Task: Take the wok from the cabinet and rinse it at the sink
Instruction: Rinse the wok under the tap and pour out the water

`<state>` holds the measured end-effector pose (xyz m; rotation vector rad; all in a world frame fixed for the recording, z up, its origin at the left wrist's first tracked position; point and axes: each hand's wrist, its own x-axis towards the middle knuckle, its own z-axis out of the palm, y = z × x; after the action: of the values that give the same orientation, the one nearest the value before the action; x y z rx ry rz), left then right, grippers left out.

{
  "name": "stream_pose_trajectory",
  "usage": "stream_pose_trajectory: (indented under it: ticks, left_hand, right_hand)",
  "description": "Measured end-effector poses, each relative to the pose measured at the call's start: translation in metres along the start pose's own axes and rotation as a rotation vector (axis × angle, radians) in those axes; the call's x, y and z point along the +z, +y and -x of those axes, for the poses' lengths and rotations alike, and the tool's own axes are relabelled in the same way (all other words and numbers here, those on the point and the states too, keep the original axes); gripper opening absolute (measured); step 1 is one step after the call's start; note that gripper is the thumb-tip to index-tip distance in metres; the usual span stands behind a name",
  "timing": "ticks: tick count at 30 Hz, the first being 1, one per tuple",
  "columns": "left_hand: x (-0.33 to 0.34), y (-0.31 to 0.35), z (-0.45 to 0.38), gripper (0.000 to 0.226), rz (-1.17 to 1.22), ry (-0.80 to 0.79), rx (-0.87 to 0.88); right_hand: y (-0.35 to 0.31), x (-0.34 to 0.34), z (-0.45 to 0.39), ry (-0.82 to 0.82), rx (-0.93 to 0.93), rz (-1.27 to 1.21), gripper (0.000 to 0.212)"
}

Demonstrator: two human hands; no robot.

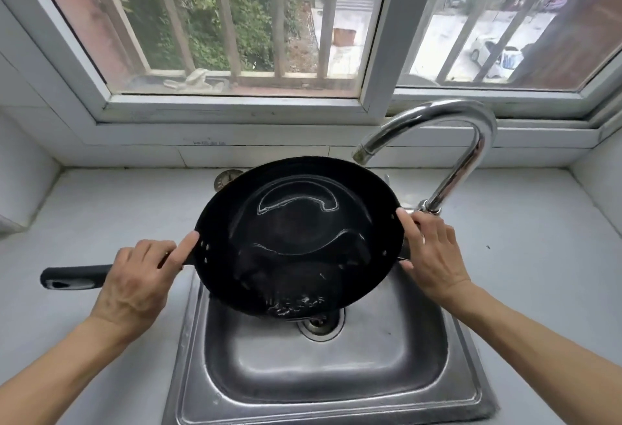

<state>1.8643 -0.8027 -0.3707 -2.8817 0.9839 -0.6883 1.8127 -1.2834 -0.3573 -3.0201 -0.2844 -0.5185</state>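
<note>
Presently the wok (303, 239) is held above the sink (323, 374), tilted toward the near side so that the water pooled inside is gathered at its lower edge, where it appears to be spilling toward the drain (319, 325). The step in hand is judged to be the swirling and tipping-out of rinse water. It is best done with the tilt kept gradual and the low rim kept over the basin, not over the counter (101, 209), so that nothing is splashed onto the surrounding surface. The far rim should be kept clear of the faucet (447, 141), whose spout hangs just beside it; no water can be seen running from the spout. The weight is best shared evenly between both sides, since a wet wok may slip if it is rocked too sharply. The left hand (134, 273) is curled around the long black handle (77, 278) near where it joins the pan, with the forefinger stretched forward along it until the rim is touched. The right hand (434, 253) is closed on the opposite side of the wok: the thumb is laid on the rim, and the fingers are wrapped at what is taken to be a small helper handle, mostly hidden beneath them.
</note>
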Motion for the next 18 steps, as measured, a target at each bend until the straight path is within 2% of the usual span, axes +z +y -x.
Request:
stream_pose_trajectory:
  ticks: [6,18]
  left_hand:
    - [-0.009,0.003,-0.002,0.065,0.002,0.061,-0.002]
    - [-0.028,-0.005,-0.009,0.058,-0.021,0.126,0.027]
  right_hand:
    - [-0.002,0.001,0.001,0.125,-0.032,-0.011,0.101]
    - [-0.011,-0.005,0.009,0.226,0.0,-0.003,0.109]
